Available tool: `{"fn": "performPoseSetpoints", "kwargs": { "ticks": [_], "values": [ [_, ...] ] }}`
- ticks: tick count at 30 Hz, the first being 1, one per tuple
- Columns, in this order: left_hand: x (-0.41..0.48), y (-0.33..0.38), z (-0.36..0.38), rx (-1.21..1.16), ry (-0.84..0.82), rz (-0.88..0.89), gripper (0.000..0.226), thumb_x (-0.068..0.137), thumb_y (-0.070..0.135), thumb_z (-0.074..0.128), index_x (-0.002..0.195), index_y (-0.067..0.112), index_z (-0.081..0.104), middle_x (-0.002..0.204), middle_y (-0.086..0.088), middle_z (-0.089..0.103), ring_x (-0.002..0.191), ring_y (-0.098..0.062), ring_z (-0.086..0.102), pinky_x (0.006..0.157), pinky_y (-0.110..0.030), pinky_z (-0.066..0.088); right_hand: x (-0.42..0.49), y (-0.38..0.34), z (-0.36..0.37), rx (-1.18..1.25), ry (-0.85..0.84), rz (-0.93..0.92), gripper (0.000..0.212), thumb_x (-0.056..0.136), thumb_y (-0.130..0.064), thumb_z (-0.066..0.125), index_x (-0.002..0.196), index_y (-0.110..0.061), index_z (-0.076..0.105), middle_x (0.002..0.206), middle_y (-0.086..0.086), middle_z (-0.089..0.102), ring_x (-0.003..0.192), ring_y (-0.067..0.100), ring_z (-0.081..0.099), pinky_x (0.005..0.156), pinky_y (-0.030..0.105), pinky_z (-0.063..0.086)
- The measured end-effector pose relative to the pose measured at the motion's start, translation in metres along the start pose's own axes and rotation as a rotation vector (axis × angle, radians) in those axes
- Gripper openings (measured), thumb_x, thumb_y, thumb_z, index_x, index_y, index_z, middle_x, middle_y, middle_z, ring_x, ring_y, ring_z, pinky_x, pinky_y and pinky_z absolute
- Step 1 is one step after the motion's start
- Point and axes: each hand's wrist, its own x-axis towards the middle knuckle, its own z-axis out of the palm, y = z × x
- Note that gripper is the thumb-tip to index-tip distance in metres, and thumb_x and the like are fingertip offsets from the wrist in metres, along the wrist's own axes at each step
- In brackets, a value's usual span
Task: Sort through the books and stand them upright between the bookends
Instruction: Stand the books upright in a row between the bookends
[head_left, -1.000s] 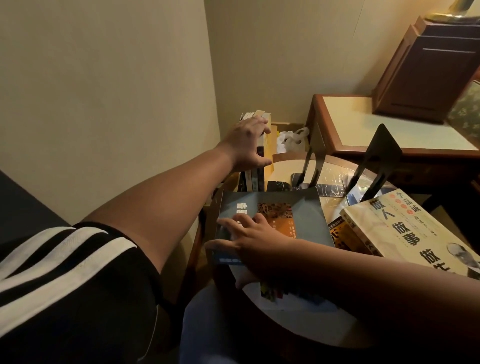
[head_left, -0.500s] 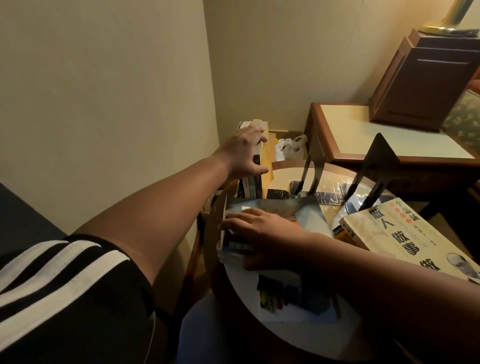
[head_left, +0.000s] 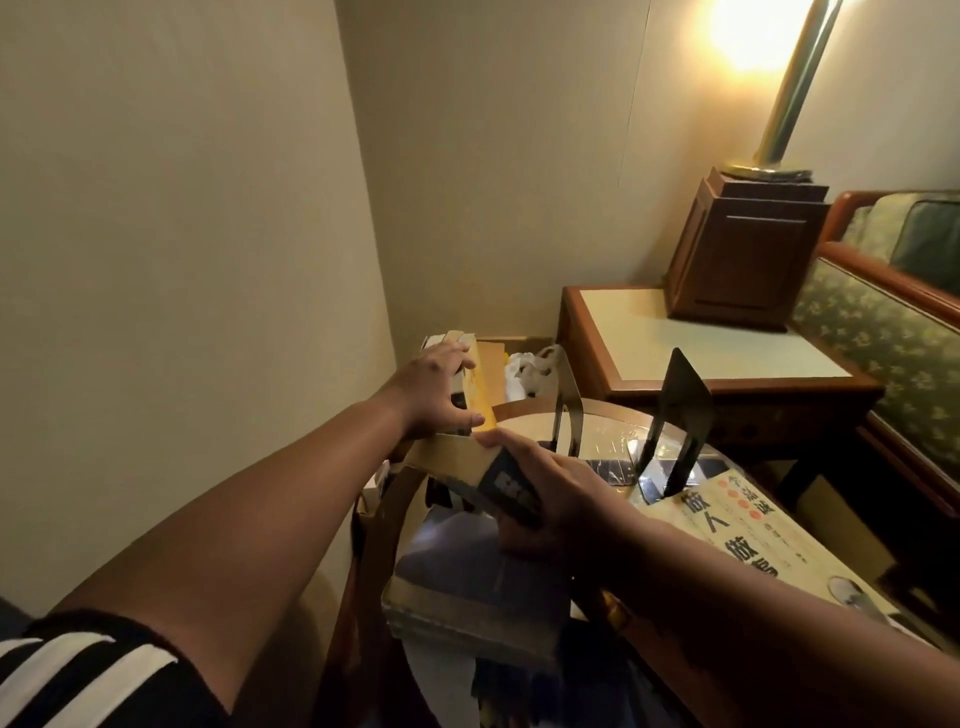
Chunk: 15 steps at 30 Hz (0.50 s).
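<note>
Blue-grey book (head_left: 511, 486): paperback w/ cream page edges facing up-left and white chars on the dark spine, too blurred to read. It's held tilted above the worktop (head_left: 608, 431), left of and nearer than the tall bookend (head_left: 680, 415). R hand (head_left: 561, 499) grasps it, fingers wrapped over the spine end, thumb under it, wrist bent inward. Below it, also left of the tall bookend, a stack of books (head_left: 467, 592) lies flat; top cover blue-grey w/ glare on it. At the tall bookend's foot, on the near right, a cream book (head_left: 737, 535) lies flat: big dark chars 做人 / 做事 plus a row of red dots, small print not legible. Slim bookend (head_left: 569, 410) stands just left of the tall one, both black metal, set apart. Further left, by the wall, upright books (head_left: 480, 384) stand in a row, outermost one yellow. L hand (head_left: 439, 389) rests on them, arm stretched out, fingers released and spread over the tops, thumb against the yellow cover.
</note>
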Motion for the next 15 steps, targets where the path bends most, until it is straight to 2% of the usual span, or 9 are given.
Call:
{"fn": "performPoseSetpoints", "kwargs": {
  "ticks": [3,6,8,10,13,15],
  "values": [
    [0.007,-0.002,-0.004,-0.024,-0.047,-0.044,0.083,0.074,0.051,0.078,0.142,0.020,0.044,0.159,-0.001,0.030,0.146,-0.024,0.026,0.114,-0.047,0.032,-0.009,0.008,-0.003,0.009,0.106,-0.005,0.090,0.084,-0.029,0.076,0.141,-0.053,0.010,0.126,0.000,0.055,0.096,0.005,0.057,0.072,0.006,0.050],
    [0.015,-0.006,-0.006,-0.034,-0.084,-0.060,0.081,0.074,0.049,0.080,0.141,0.019,0.045,0.159,0.000,0.030,0.145,-0.024,0.028,0.113,-0.045,0.032,-0.014,0.010,-0.007,0.033,0.238,-0.041,0.089,0.082,-0.031,0.074,0.143,-0.055,0.014,0.121,-0.011,0.052,0.099,0.007,0.062,0.078,0.011,0.053],
    [0.019,-0.010,-0.004,-0.034,-0.058,-0.036,0.066,0.080,0.035,0.078,0.138,0.018,0.050,0.158,0.000,0.033,0.145,-0.020,0.028,0.114,-0.039,0.030,-0.016,0.011,-0.010,0.065,0.381,-0.094,0.078,0.082,-0.026,0.070,0.146,-0.037,0.027,0.118,-0.020,0.049,0.101,-0.002,0.060,0.075,0.008,0.052],
    [0.020,-0.014,-0.002,-0.017,-0.030,-0.014,0.057,0.083,0.024,0.075,0.135,0.017,0.053,0.157,-0.002,0.036,0.146,-0.018,0.028,0.116,-0.035,0.028,-0.016,0.016,-0.016,0.083,0.548,-0.105,0.067,0.082,-0.020,0.068,0.141,-0.019,0.037,0.115,-0.023,0.050,0.100,-0.014,0.057,0.074,0.005,0.049],
    [0.019,-0.013,-0.001,-0.018,-0.044,-0.004,0.078,0.071,0.043,0.084,0.136,0.015,0.052,0.155,-0.003,0.037,0.145,-0.021,0.030,0.115,-0.040,0.031,-0.011,0.027,-0.027,0.062,0.771,-0.037,0.066,0.082,-0.015,0.075,0.138,-0.009,0.043,0.115,-0.020,0.053,0.101,-0.016,0.057,0.073,0.004,0.049],
    [0.019,-0.010,-0.001,0.001,-0.052,-0.008,0.082,0.070,0.049,0.083,0.138,0.015,0.050,0.156,-0.003,0.035,0.145,-0.022,0.029,0.116,-0.043,0.032,-0.004,0.034,-0.032,0.048,0.848,0.005,0.065,0.079,-0.003,0.079,0.135,0.001,0.046,0.113,-0.010,0.056,0.102,-0.019,0.056,0.072,0.001,0.047]
  ]
}}
